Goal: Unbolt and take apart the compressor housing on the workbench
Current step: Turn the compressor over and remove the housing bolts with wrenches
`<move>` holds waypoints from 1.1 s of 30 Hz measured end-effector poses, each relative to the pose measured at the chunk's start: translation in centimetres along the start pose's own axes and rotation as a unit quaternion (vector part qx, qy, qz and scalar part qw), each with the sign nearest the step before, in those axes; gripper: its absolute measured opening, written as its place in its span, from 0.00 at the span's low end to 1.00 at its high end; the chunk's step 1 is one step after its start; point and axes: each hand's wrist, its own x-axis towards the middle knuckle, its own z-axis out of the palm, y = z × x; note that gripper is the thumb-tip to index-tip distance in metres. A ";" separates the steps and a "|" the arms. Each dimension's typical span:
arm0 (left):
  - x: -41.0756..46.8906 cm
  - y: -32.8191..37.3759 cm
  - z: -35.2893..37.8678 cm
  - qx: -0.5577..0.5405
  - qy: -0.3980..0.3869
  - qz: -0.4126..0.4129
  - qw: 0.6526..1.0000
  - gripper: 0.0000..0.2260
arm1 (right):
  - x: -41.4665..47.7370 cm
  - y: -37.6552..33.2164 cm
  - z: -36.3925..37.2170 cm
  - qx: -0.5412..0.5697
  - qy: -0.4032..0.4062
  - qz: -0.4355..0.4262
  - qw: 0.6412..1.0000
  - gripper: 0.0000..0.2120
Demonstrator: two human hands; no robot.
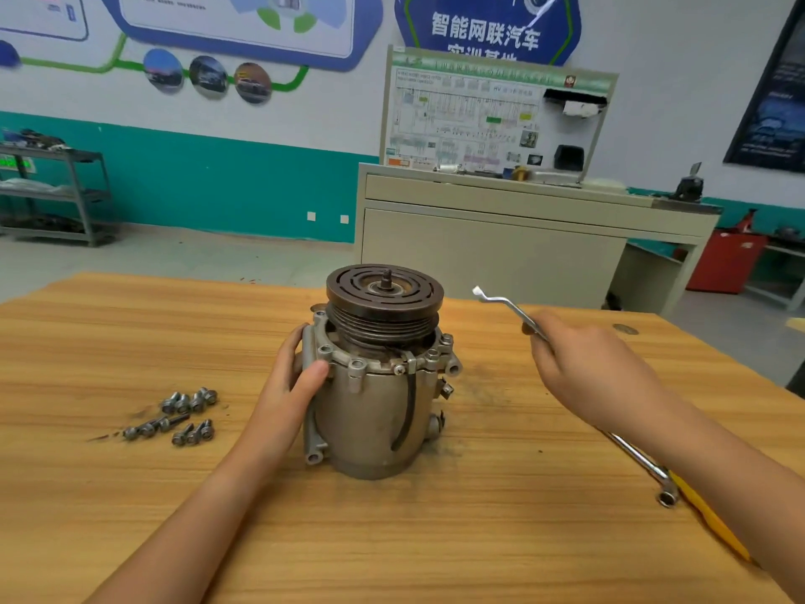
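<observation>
The grey metal compressor housing stands upright in the middle of the wooden workbench, its dark grooved pulley on top. A black cable runs down its front. My left hand grips the housing's left side just under the flange, thumb on the front. My right hand is raised to the right of the housing, apart from it, holding a silver offset wrench whose ring end points up and left. Several loose bolts lie on the bench to the left.
A second long silver wrench lies at the right under my forearm, next to a yellow-handled tool. Beyond the bench stand a beige cabinet with a wiring display board, a grey shelf rack at left and a red box.
</observation>
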 end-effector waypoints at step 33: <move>-0.3 0.1 0.2 -0.002 0.003 0.003 1.000 0.37 | 1.4 -2.0 -0.9 -0.345 -0.107 -0.145 0.921 0.11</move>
